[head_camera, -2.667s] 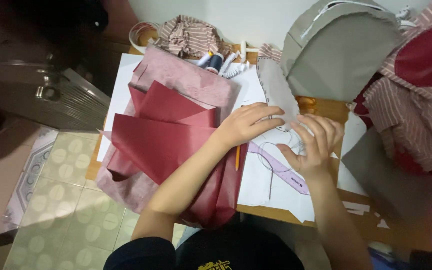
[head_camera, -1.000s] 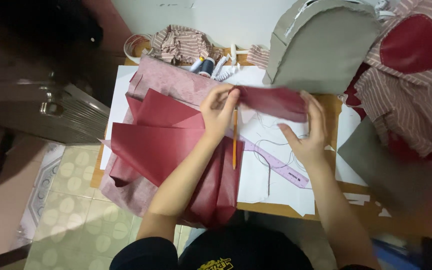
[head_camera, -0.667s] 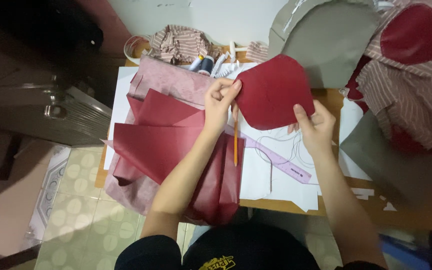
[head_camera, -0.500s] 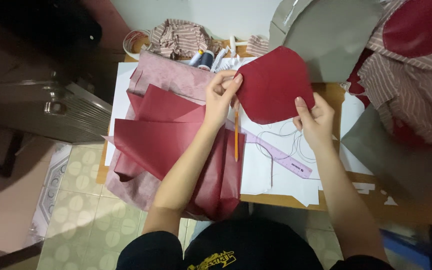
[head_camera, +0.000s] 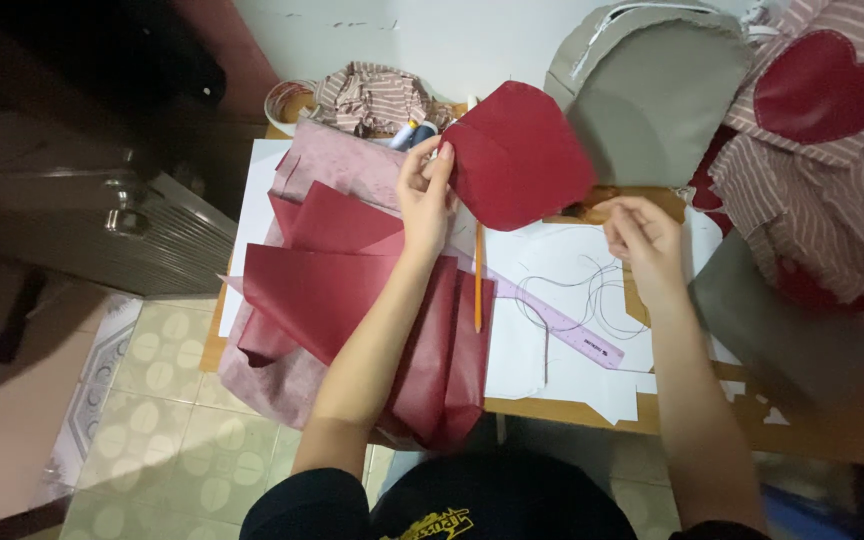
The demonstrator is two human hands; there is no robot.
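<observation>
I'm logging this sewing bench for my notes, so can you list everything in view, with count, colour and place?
Cut fabric piece: one, dark red, rounded, lifted above the table.
Folded fabric: a stack, dark red over pink, left half of the table.
Paper pattern sheets: several, white, under the work.
Pencil: one, orange, lying on the paper.
Ruler: one, lilac, slanting across the paper.
Backpack panel: one, grey, domed, at the back.
Striped fabric with heart patch: one, red heart, far right.
Metal case: one, grey, on the left.
Left hand: pinches the cut piece's left edge.
Right hand: fingers curled beside the piece; contact unclear.
</observation>
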